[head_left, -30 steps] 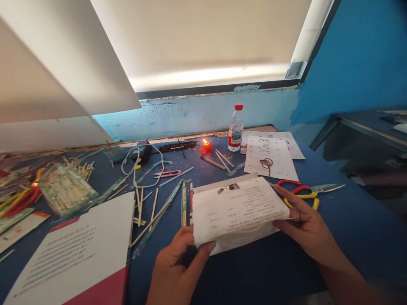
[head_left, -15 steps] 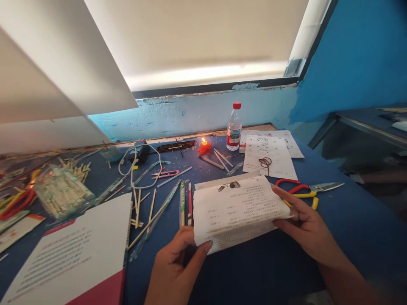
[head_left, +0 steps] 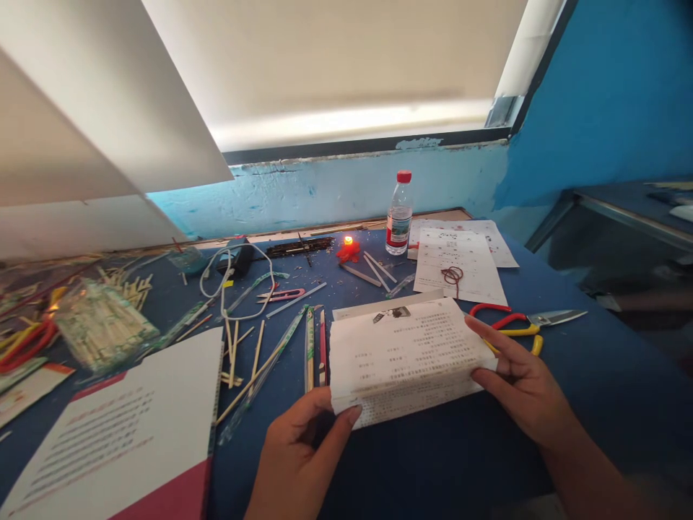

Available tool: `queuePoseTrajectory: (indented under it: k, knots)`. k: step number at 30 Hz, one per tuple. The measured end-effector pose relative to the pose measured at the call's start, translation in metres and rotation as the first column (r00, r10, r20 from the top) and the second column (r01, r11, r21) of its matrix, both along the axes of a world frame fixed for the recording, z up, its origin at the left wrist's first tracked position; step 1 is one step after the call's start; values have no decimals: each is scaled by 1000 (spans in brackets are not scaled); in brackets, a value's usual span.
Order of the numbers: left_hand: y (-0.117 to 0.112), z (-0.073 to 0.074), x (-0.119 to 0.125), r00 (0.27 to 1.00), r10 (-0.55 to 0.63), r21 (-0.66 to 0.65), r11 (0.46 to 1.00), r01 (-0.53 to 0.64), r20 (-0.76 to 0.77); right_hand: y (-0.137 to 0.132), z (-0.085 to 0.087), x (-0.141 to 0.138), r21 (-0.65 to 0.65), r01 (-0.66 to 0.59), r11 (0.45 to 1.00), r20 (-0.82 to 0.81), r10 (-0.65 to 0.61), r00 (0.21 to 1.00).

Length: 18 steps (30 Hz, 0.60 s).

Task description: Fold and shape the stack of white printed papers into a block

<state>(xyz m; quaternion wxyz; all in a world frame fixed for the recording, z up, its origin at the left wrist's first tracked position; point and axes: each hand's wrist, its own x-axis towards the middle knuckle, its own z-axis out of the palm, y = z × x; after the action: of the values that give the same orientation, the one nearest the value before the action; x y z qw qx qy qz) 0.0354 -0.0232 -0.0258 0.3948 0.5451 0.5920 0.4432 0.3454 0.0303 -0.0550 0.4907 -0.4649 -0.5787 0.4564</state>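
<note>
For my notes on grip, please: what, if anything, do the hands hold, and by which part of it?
A folded printed paper: the left hand pinches its near left corner, the right hand its right end.

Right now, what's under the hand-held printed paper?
A pale paper strip shows past the far edge of the printed paper; whether they're one sheet is unclear. The tabletop directly beneath is covered, so anything there can't be seen.

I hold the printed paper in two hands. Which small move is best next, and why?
I would probably slide the right hand along the bend of the paper to sharpen it, while the left hand steadies the other end. The near flap slants down instead of lying flat, and each hand grips one end.
</note>
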Motion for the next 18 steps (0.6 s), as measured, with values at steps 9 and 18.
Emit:
queuePoseTrajectory:
  k: [9, 18]
  knots:
    - [-2, -6, 2, 997, -62, 1, 998, 62, 53, -2, -1, 2, -131, -73, 989, -128, 56, 990]
    - [-4, -13, 1, 967, -103, 54, 991, 119, -234, 0, -4, 5, -114, -63, 991, -127, 49, 991]
